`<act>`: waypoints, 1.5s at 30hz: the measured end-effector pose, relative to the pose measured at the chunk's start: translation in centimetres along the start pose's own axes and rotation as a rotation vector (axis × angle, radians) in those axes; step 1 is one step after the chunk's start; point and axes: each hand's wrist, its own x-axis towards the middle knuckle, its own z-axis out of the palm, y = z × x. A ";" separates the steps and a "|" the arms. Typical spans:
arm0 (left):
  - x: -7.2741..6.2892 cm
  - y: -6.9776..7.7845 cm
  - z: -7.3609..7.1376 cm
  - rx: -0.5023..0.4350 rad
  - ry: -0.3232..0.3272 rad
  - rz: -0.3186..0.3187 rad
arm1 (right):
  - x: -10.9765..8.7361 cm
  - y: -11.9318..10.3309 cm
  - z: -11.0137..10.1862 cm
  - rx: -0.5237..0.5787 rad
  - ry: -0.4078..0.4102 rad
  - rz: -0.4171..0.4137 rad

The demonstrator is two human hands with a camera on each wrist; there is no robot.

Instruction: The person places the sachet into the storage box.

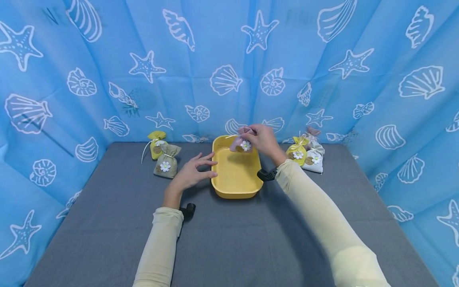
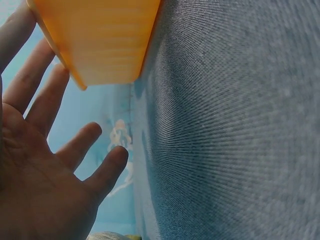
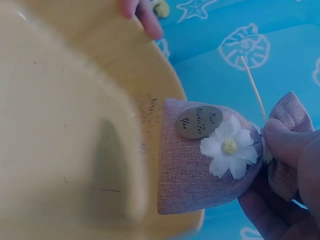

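Note:
A pink drawstring sachet with a white flower and an oval "Best Wishes For You" tag is pinched at its tied neck by my right hand. In the head view the sachet hangs over the far end of a yellow plastic basin. My left hand is at the basin's left side with its fingers spread. The left wrist view shows fingertips right at the basin's rim, the palm facing the camera. Inside, the basin's floor shows only a shadow.
Left of the basin stand a yellow sachet and a grey-green sachet. To its right cluster a yellow sachet, a white sachet and a pink one behind. A blue seashell curtain borders the grey tabletop.

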 end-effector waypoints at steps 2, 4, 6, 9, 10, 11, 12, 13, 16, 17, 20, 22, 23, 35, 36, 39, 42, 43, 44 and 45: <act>0.0 0.0 0.0 0.000 0.001 0.000 | 0.1 0.1 0.4 0.008 -0.018 0.018; 0.0 0.0 0.1 0.002 0.002 -0.001 | 0.2 0.3 0.7 0.014 -0.033 0.038; 0.0 0.0 0.1 0.005 0.003 -0.001 | 0.2 0.5 0.8 0.016 -0.043 0.060; 0.0 0.1 0.2 0.001 0.003 -0.006 | 0.2 0.7 1.0 0.008 -0.073 0.102; 0.0 0.1 0.3 0.001 0.003 -0.007 | 0.2 0.8 1.0 0.000 -0.085 0.114; 0.0 0.1 0.3 -0.001 0.002 -0.008 | 0.3 0.9 1.0 -0.002 -0.097 0.126; 0.0 0.2 0.3 -0.001 0.001 -0.009 | 0.3 1.0 1.0 -0.007 -0.109 0.133; 0.0 0.2 0.3 0.000 -0.002 -0.009 | 0.4 1.1 1.0 -0.011 -0.120 0.141; 0.0 0.4 0.3 0.006 -0.005 -0.008 | 0.6 1.3 0.9 -0.029 -0.139 0.149; 0.0 0.4 0.3 0.007 -0.006 -0.008 | 0.6 1.4 0.9 -0.033 -0.144 0.148; 0.0 0.6 0.3 0.004 -0.009 -0.010 | 0.8 1.7 1.1 -0.053 -0.159 0.134; 0.0 0.6 0.3 0.002 -0.014 -0.013 | 1.0 1.9 1.2 -0.058 -0.178 0.125; 0.0 0.7 0.4 0.000 -0.016 -0.014 | 1.0 1.9 1.3 -0.056 -0.186 0.124; 0.1 0.8 0.4 -0.007 -0.018 -0.017 | 1.2 1.9 1.7 -0.052 -0.210 0.188; 0.1 0.8 0.3 -0.009 -0.019 -0.018 | 1.2 1.9 1.8 -0.057 -0.212 0.192; 0.1 0.6 0.2 -0.008 -0.021 -0.023 | 1.3 1.6 1.9 -0.044 -0.213 0.206; 0.0 0.3 0.1 -0.005 -0.019 -0.023 | 1.3 1.3 2.0 -0.015 -0.207 0.206; 0.0 0.2 0.1 -0.002 -0.015 -0.021 | 1.3 1.2 1.9 -0.002 -0.206 0.207; 0.0 0.1 0.1 -0.004 -0.011 -0.020 | 1.3 1.2 1.9 0.009 -0.201 0.209; -0.1 0.1 0.1 -0.005 -0.007 -0.018 | 1.2 1.1 1.8 0.020 -0.198 0.211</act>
